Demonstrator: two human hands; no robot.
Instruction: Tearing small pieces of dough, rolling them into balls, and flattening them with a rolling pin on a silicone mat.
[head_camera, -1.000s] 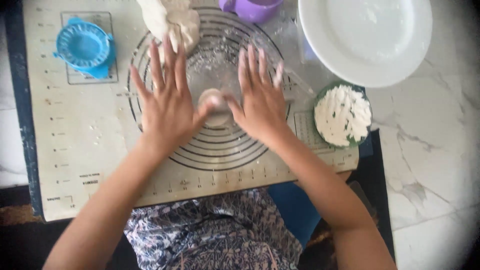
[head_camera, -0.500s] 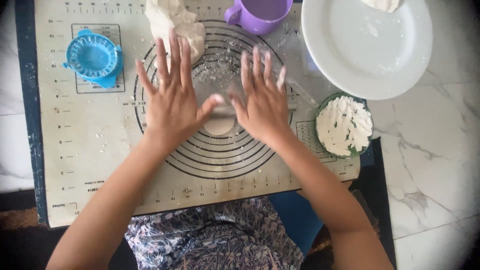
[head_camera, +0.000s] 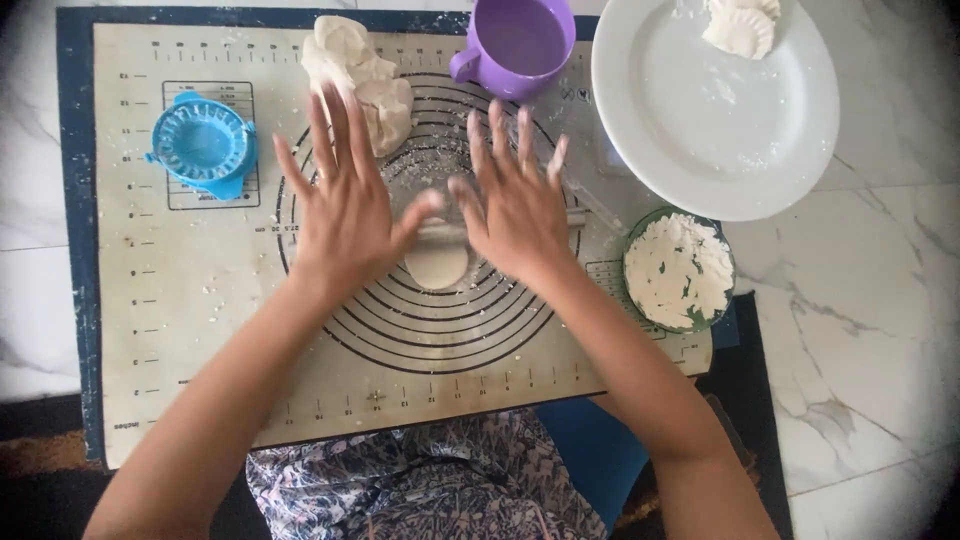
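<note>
**A:** What are the hands doing, seen from above?

**B:** Both lie flat, palms down, fingers spread and pointing away from the person. The left hand (head_camera: 345, 205) and the right hand (head_camera: 515, 205) sit side by side over a thin rolling pin (head_camera: 440, 229), mostly hidden beneath the palms; only a short length shows in the gap between the thumbs, with a bit more poking out past the right hand's outer edge. Neither hand grips anything; they press down open.

**A:** And the dough?

**B:** A small round disc of dough (head_camera: 436, 262) lies between the two hands, just on the wrist side of the thumbs, with the pin across its far edge. It rests at the centre of ringed circles printed on a pastry mat (head_camera: 180, 330).

**A:** What else is around the hands?

**B:** Just beyond the left fingertips sits a larger lump of dough (head_camera: 355, 75). Out past the left hand's little-finger side is a blue dumpling press (head_camera: 203, 147), lying open. Beyond the right fingertips stands a purple mug (head_camera: 520, 45). Off the right hand's outer side is a small green bowl of flour (head_camera: 680, 270), and farther out, a white plate (head_camera: 700, 150) holding a folded dumpling (head_camera: 738, 28) at its far rim.
</note>
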